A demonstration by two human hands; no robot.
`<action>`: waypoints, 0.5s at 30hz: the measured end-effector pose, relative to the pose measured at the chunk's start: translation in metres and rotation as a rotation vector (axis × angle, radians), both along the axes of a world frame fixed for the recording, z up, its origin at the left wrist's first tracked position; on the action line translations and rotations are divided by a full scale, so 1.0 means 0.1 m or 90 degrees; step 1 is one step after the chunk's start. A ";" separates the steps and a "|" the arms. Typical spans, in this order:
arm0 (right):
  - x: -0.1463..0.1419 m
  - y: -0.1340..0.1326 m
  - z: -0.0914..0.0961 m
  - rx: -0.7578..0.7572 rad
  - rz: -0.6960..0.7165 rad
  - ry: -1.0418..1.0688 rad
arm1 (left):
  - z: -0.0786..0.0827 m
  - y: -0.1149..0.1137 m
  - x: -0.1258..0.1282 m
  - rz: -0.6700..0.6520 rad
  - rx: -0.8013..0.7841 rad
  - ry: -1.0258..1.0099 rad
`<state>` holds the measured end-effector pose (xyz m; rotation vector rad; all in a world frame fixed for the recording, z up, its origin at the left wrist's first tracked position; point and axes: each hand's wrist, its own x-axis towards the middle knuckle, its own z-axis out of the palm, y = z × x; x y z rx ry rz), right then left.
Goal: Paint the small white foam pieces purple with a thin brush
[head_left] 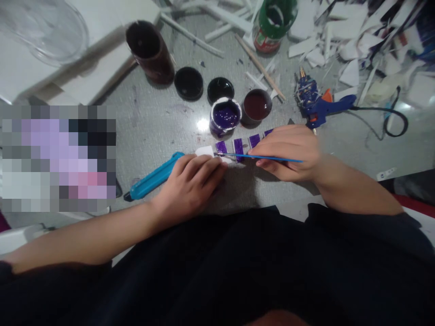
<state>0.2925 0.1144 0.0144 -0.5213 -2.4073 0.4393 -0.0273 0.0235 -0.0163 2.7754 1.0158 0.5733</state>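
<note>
My right hand is closed around a thin blue paintbrush, whose tip points left. The tip meets the edge of a white cut-out piece that looks like card or foam board. Curled over that piece, the fingers of my left hand hold it down on the table and hide part of it. Small purple-painted pieces form a row beneath the brush and run under my right hand. Just behind them stands an open jar of purple paint. A blue utility knife lies against my left hand.
A cup of dark reddish liquid, black lids, a brown jar and a green jar stand beyond the hands. At right lie a blue glue gun with its cord and white scraps. A wooden stick lies behind the cup.
</note>
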 end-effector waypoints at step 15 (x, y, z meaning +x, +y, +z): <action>0.00 0.01 -0.01 -0.012 0.006 0.002 | -0.01 -0.01 0.00 0.002 -0.006 0.008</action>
